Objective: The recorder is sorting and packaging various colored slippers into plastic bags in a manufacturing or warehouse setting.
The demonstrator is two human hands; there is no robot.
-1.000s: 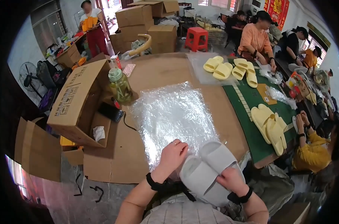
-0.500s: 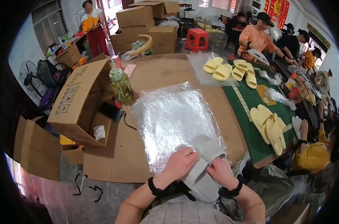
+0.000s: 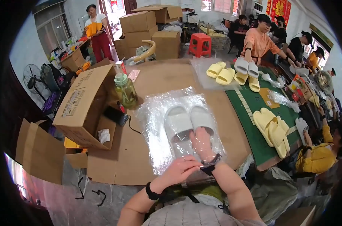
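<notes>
A pair of light grey slippers (image 3: pixel 178 119) lies side by side, toes away from me, inside a clear plastic bag (image 3: pixel 154 139). My right hand (image 3: pixel 203 143) reaches into the bag up to the wrist, its fingers gripping at the strap opening of the right slipper. Part of those fingers is hidden by the slipper. At the bag's near end, my left hand (image 3: pixel 180 171) pinches the edge of its mouth close to my right wrist. More clear bags appear layered beneath this one on the brown cardboard-covered table.
Left of the bags stand an open cardboard box (image 3: pixel 84 101), a green bottle (image 3: pixel 125 90) and a phone (image 3: pixel 115 115). Yellow slippers (image 3: pixel 271 130) lie on a green mat (image 3: pixel 246 132) at the right. Across the table, a person in orange (image 3: pixel 258 41) holds grey slippers (image 3: pixel 246 67).
The grey slippers have moved forward from near my body into the bag with my right hand. My left hand has let go of them and shifted to the bag's mouth.
</notes>
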